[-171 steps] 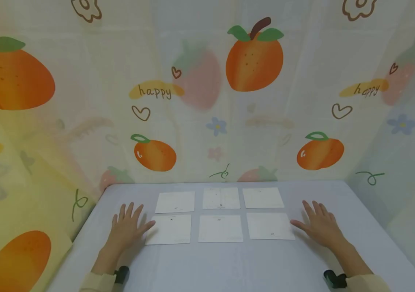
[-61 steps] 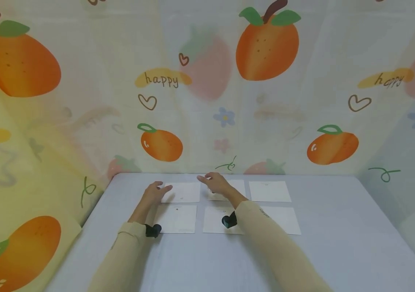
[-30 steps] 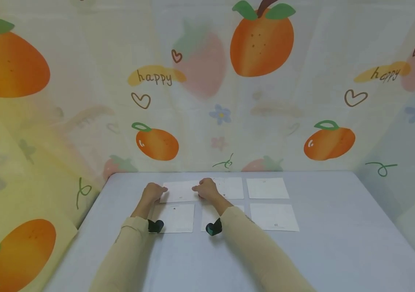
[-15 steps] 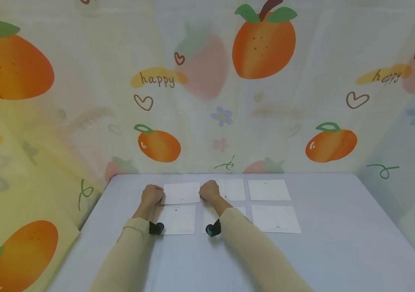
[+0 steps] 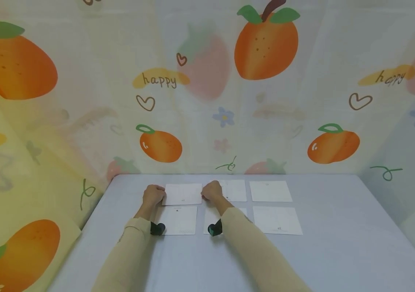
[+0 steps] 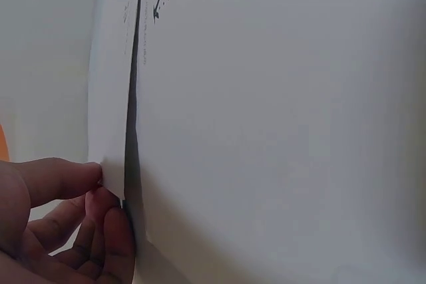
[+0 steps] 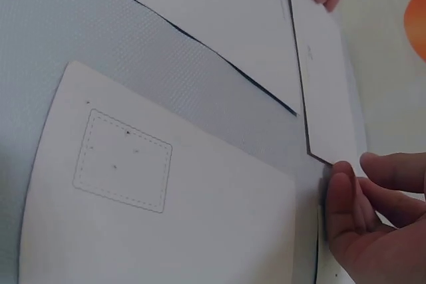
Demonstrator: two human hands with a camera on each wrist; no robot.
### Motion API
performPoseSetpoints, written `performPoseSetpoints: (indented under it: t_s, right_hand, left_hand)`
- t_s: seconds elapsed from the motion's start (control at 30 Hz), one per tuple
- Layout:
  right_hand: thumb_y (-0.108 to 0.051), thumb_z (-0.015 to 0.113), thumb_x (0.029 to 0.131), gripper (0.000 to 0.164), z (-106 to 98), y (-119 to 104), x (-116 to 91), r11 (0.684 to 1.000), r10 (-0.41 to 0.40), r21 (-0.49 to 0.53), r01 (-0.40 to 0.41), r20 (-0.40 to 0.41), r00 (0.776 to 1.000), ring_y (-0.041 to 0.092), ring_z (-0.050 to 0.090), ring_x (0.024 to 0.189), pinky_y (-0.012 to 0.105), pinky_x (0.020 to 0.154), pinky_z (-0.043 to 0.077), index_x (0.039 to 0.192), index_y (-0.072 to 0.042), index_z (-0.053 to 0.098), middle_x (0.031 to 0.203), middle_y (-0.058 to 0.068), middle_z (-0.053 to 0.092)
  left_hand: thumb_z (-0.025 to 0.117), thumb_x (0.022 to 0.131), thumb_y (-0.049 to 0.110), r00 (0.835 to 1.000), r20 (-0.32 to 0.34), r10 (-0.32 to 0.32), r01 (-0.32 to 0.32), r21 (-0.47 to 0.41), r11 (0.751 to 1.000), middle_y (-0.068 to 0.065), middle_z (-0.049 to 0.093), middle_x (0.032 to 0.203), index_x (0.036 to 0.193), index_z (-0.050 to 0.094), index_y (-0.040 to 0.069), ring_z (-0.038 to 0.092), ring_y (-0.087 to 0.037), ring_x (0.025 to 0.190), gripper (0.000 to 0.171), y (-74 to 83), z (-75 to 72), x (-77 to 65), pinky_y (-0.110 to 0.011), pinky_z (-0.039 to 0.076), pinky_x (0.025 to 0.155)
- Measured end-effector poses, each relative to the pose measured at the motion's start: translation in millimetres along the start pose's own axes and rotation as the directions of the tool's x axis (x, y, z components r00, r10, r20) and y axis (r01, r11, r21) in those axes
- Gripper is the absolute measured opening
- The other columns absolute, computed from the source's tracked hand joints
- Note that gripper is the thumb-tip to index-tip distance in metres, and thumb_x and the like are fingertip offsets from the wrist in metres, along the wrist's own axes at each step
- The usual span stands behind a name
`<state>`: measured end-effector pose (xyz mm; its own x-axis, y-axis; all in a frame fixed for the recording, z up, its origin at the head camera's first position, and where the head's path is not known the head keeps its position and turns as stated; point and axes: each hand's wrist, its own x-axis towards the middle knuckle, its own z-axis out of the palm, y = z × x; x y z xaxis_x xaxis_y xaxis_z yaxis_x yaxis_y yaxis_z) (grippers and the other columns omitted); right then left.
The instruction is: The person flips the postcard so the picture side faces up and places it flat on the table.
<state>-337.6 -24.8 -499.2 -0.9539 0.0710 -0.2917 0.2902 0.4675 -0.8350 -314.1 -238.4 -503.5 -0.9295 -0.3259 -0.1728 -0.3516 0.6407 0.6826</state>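
Note:
Several white cards with small printed marks lie on the table in two rows of three. At the back left is a blank-looking white card (image 5: 183,194) held between both hands. My left hand (image 5: 153,195) pinches its left edge between thumb and fingers, close up in the left wrist view. On the opposite edge, my right hand (image 5: 212,191) pinches the same card, its thumb and fingertips (image 7: 343,184) showing in the right wrist view. A narrow dark gap separates this card from the front left card (image 6: 266,98); whether it is raised I cannot tell.
The back middle card (image 5: 234,190) and front middle card (image 5: 209,219) are partly covered by my right arm. Further right lie the back right card (image 5: 271,191) and front right card (image 5: 277,220). A fruit-print curtain (image 5: 200,129) stands behind the white table (image 5: 338,243).
Both hands, first spread beside the cards, have moved in to the back left card. Their fingers, loose two seconds ago, now pinch its side edges. Over the last half second little differs.

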Motion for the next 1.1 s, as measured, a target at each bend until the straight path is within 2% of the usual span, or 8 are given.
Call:
performPoseSetpoints:
  t_s: [0.2,0.43,0.57,0.7,0.8,0.97,1.1]
  right_hand:
    - [0.003,0.065,0.078,0.014,2,0,1,0.988,0.028,0.152,-0.026,-0.008,1.0,0.008,0.049,0.043,0.016,0.044,0.038,0.089,0.011,0.069,0.052,0.001,0.055]
    - [0.004,0.063,0.081,0.017,2,-1,0,0.959,0.055,0.279,-0.05,-0.007,0.998,0.007,0.051,0.046,0.015,0.043,0.041,0.096,0.01,0.07,0.065,0.006,0.061]
    - [0.002,0.062,0.083,0.018,0,-1,-3,0.959,0.036,0.282,-0.031,-0.014,0.999,0.008,0.053,0.05,0.014,0.045,0.042,0.097,0.008,0.071,0.073,0.007,0.065]
    - [-0.001,0.062,0.083,0.017,-1,-2,-7,0.966,-0.029,0.256,0.035,-0.031,0.999,0.01,0.055,0.055,0.015,0.047,0.043,0.097,0.006,0.072,0.076,0.01,0.069]
    - [-0.003,0.062,0.085,0.016,-2,-3,-8,0.972,-0.07,0.223,0.079,-0.05,0.996,0.01,0.054,0.054,0.016,0.048,0.041,0.094,0.005,0.073,0.073,0.011,0.07]
    - [-0.005,0.062,0.087,0.015,-4,-4,-8,0.973,-0.077,0.215,0.088,-0.057,0.995,0.008,0.052,0.054,0.017,0.05,0.041,0.093,0.004,0.072,0.068,0.004,0.065]
    - [-0.005,0.063,0.086,0.014,-5,-5,-10,0.971,-0.101,0.21,0.111,-0.058,0.993,0.008,0.052,0.055,0.017,0.051,0.041,0.093,0.003,0.073,0.064,0.001,0.062]
  left_hand:
    - [0.056,0.085,0.007,0.999,-0.039,0.003,-0.003,-0.015,1.0,-0.027,0.064,0.118,0.112,0.065,-0.006,0.057,-0.04,0.111,0.031,1.5,-1.9,-2.4,-0.049,0.047,0.093]
    - [0.056,0.087,0.009,0.998,-0.057,0.0,-0.005,-0.076,0.997,-0.026,0.063,0.118,0.113,0.065,-0.005,0.057,-0.038,0.107,0.031,3.3,-2.4,-3.1,-0.045,0.048,0.09]
    - [0.054,0.09,0.013,0.997,-0.079,0.008,-0.016,-0.099,0.995,-0.026,0.064,0.116,0.112,0.064,-0.005,0.058,-0.037,0.103,0.031,4.7,-4.6,-4.1,-0.044,0.048,0.085]
    - [0.053,0.092,0.015,0.995,-0.1,0.006,-0.018,-0.126,0.992,-0.025,0.065,0.11,0.111,0.063,-0.006,0.059,-0.035,0.095,0.03,5.6,-5.7,-4.5,-0.04,0.05,0.079]
    - [0.054,0.092,0.015,0.994,-0.108,0.002,-0.018,-0.143,0.99,-0.025,0.065,0.107,0.109,0.063,-0.006,0.059,-0.032,0.09,0.029,5.2,-5.3,-3.6,-0.035,0.049,0.073]
    - [0.056,0.093,0.015,0.994,-0.113,0.016,-0.035,-0.17,0.985,-0.023,0.067,0.103,0.109,0.064,-0.005,0.061,-0.027,0.084,0.027,4.5,-5.9,-2.1,-0.025,0.045,0.065]
    - [0.057,0.094,0.015,0.992,-0.121,0.024,-0.047,-0.2,0.979,-0.022,0.066,0.104,0.109,0.063,-0.005,0.062,-0.026,0.084,0.027,5.0,-7.7,-2.5,-0.023,0.045,0.064]
